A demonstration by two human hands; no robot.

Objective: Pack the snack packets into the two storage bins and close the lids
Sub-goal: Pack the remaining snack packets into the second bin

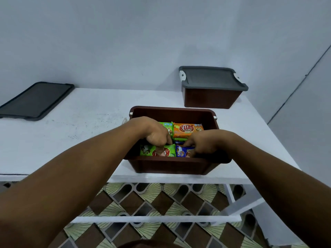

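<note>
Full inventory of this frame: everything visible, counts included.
Open bin: 1, brown, table front centre.
Green packets: 2, inside open bin, left side.
Orange packet: 1, in bin, back right.
Blue packet: 1, in bin, front right.
Closed bin: 1, brown with grey lid, table back right.
Loose lid: 1, dark grey, table far left.
Table: 1, white.
Left hand: on front green packet.
Right hand: on blue packet.

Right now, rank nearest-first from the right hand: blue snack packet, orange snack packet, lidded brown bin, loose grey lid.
1. Blue snack packet: under right hand
2. Orange snack packet: behind
3. Lidded brown bin: back right
4. Loose grey lid: far left
</note>
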